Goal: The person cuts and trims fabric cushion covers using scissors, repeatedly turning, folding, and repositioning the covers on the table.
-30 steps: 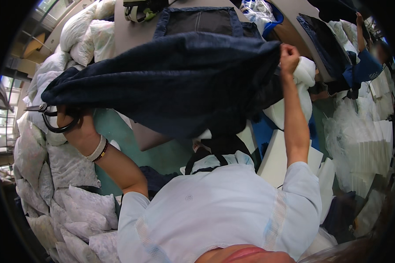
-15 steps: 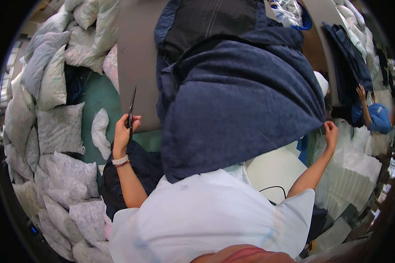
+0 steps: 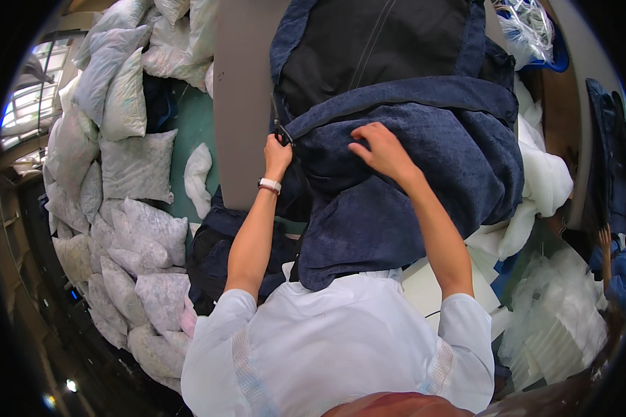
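A navy plush cover [image 3: 424,201] with a black lining [image 3: 341,48] lies over a grey table [image 3: 240,104] and hangs toward my body. My left hand [image 3: 277,153] is closed on black-handled scissors [image 3: 282,133] at the left edge of the folded navy band [image 3: 431,94], blades pointing away from me and partly hidden against the dark cloth. My right hand [image 3: 379,149] is open above the middle of the navy fabric, fingers loosely bent with nothing in them. White wadding [image 3: 542,174] shows at the cover's right.
Pale pillows [image 3: 135,167] are heaped at the left over a green floor [image 3: 195,118]. A blue bin [image 3: 549,59] with plastic wrap is at the back right. White foam and plastic sheets [image 3: 542,326] lie lower right. A co-worker in blue [image 3: 612,271] is at the far right edge.
The cover, earlier held up and then pulled down, lies folded back across the table. My left hand and scissors moved right and forward onto it; my right hand let go of the corner and moved inward.
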Action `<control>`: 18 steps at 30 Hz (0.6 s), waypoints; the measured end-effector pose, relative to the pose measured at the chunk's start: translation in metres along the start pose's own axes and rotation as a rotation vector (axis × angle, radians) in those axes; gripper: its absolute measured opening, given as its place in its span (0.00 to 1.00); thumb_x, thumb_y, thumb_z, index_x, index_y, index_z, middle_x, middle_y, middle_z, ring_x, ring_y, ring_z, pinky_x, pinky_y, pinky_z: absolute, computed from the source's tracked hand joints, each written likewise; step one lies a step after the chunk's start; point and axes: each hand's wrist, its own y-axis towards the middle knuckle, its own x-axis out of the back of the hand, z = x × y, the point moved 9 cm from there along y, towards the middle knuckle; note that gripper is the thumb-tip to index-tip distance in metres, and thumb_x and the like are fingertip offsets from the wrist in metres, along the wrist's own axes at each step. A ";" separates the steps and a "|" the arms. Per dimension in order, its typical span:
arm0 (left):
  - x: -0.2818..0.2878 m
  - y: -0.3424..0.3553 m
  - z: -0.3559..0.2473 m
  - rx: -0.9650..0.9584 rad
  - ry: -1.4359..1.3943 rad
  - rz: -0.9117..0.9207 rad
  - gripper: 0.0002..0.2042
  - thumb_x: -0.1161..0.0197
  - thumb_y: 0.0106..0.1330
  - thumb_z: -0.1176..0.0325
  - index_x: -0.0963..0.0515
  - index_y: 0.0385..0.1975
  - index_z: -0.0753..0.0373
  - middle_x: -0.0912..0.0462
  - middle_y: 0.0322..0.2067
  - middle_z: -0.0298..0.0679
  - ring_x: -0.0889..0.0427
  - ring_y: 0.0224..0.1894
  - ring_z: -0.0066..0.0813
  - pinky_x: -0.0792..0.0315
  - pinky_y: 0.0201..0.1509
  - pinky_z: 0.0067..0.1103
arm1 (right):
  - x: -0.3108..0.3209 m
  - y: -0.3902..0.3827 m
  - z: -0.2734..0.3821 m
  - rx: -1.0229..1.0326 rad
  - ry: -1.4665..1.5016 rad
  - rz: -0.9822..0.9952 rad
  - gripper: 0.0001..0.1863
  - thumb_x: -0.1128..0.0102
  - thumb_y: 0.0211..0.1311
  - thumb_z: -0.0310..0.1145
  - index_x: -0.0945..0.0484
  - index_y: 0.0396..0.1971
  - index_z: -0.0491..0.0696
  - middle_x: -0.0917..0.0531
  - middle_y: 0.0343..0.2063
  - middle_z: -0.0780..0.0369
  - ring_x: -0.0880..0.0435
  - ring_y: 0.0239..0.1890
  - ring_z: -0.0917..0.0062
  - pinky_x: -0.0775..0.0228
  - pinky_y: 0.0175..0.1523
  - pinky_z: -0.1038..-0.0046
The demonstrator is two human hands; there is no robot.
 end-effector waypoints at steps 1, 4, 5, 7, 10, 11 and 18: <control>0.011 -0.010 -0.011 -0.011 -0.167 0.096 0.12 0.38 0.48 0.74 0.30 0.33 0.67 0.22 0.27 0.46 0.21 0.33 0.42 0.30 0.36 0.26 | -0.026 0.008 -0.001 0.050 0.015 0.022 0.19 0.40 0.53 0.39 0.24 0.39 0.40 0.20 0.37 0.56 0.27 0.48 0.62 0.34 0.52 0.67; 0.024 -0.062 -0.030 0.225 -0.732 0.386 0.12 0.42 0.45 0.80 0.31 0.31 0.64 0.31 0.23 0.33 0.31 0.24 0.22 0.36 0.29 0.17 | -0.087 0.014 -0.002 0.091 -0.299 0.043 0.30 0.36 0.48 0.45 0.28 0.45 0.37 0.25 0.45 0.49 0.29 0.50 0.60 0.34 0.52 0.66; 0.029 -0.081 -0.053 0.238 -0.902 0.423 0.12 0.44 0.44 0.81 0.31 0.31 0.64 0.33 0.24 0.31 0.34 0.23 0.18 0.38 0.27 0.15 | -0.109 0.008 -0.011 0.134 -0.372 0.130 0.24 0.37 0.46 0.39 0.25 0.41 0.39 0.23 0.41 0.49 0.27 0.48 0.59 0.32 0.49 0.65; 0.055 -0.092 -0.090 -0.271 -0.774 0.316 0.13 0.44 0.36 0.82 0.31 0.27 0.66 0.32 0.27 0.34 0.31 0.35 0.23 0.35 0.37 0.18 | -0.133 0.000 -0.028 0.042 -0.281 0.277 0.16 0.41 0.44 0.31 0.24 0.36 0.40 0.21 0.36 0.49 0.23 0.42 0.56 0.31 0.46 0.63; 0.057 -0.087 -0.031 0.287 -1.291 0.193 0.12 0.41 0.40 0.84 0.31 0.27 0.68 0.26 0.33 0.37 0.27 0.39 0.25 0.34 0.44 0.19 | -0.087 -0.007 -0.005 0.121 0.118 0.151 0.10 0.44 0.47 0.26 0.25 0.32 0.40 0.22 0.28 0.50 0.22 0.33 0.55 0.30 0.39 0.65; 0.076 -0.077 -0.010 0.287 -1.290 -0.005 0.10 0.39 0.48 0.84 0.32 0.29 0.68 0.23 0.38 0.39 0.24 0.41 0.25 0.32 0.46 0.20 | -0.046 -0.009 0.006 0.143 0.405 0.006 0.09 0.42 0.48 0.28 0.25 0.31 0.41 0.22 0.27 0.51 0.22 0.32 0.56 0.31 0.38 0.67; 0.080 -0.129 -0.100 -0.204 -0.963 0.060 0.21 0.27 0.48 0.68 0.37 0.30 0.60 0.23 0.40 0.42 0.25 0.39 0.19 0.28 0.37 0.16 | -0.014 -0.049 0.072 0.138 0.102 -0.365 0.13 0.44 0.39 0.16 0.26 0.30 0.41 0.24 0.26 0.53 0.22 0.30 0.62 0.32 0.35 0.71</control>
